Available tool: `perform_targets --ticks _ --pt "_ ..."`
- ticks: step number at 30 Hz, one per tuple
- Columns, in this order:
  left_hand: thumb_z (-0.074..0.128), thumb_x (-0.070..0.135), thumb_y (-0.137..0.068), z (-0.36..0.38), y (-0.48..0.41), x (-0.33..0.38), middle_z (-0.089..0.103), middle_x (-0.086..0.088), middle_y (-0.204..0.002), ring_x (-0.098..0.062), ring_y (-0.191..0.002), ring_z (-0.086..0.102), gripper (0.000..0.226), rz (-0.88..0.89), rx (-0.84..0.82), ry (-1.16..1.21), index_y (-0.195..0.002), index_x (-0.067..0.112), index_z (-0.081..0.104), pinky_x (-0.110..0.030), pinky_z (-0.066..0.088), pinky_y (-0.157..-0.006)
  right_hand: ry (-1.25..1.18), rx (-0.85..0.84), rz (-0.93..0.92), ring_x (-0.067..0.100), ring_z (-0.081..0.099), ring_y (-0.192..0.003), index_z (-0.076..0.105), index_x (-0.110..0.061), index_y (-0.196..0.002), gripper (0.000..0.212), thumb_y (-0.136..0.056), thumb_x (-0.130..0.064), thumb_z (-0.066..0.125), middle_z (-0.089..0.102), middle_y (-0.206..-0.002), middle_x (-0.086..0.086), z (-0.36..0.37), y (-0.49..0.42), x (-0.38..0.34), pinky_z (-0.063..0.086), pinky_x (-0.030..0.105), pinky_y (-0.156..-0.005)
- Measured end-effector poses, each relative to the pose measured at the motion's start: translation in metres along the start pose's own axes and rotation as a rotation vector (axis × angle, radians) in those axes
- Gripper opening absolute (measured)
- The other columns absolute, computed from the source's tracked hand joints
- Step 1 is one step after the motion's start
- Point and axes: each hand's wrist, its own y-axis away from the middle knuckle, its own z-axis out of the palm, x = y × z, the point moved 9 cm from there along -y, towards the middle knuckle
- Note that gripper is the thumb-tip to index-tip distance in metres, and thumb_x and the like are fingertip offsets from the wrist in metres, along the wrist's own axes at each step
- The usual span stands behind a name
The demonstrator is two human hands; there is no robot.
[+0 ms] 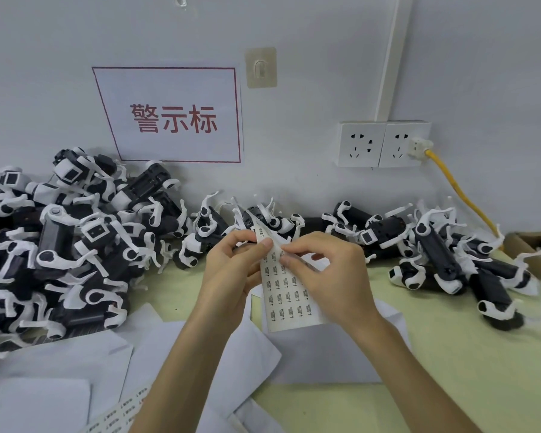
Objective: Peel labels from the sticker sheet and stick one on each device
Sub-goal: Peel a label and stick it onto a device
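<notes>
A: Room and surface?
B: Pale grey wall [294,42] at the back, pale green table [450,354] against it. One sign [169,117] with red characters on the wall, one stick-on hook [260,67] to its right.
A: Power?
B: Two sockets [361,143] side by side. One white plug [419,146] sits in the right one, and one yellow cable [463,195] runs down behind the table.
A: Units?
B: Black-and-white devices [60,245], tangled, too many to count. Big heap on the left, a row along the wall, a smaller heap on the right. One cardboard box [531,248] at the far right edge (contents unreadable).
A: Paper?
B: Several loose white sheets [322,354] overlapping on the near table. One spare label strip [119,410] lies bottom left.
A: Task item?
B: One sticker sheet [289,295], held up above the table, centre. It carries rows of small black-printed labels [291,310]. Left hand [228,270] pinches its top edge, thumb in front. Right hand [331,270] pinches the same top area, thumb and forefinger together (can't tell if a label is lifted).
</notes>
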Motion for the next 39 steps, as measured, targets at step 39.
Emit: perform_targets --ticks 39 --pt "0.075 -0.001 -0.086 -0.047 -0.006 -0.004 0.044 0.0 -0.132 -0.015 -0.122 0.049 0.061 0.076 0.383 -0.573 -0.135 0.012 0.041 -0.029 0.044 -0.098 -0.405 -0.084 0.175 0.015 0.069 -0.085 0.068 -0.017 -0.088 0.02 -0.088 0.003 0.073 0.072 -0.087 -0.004 -0.009 -0.011 0.001 0.053 0.024 -0.08"
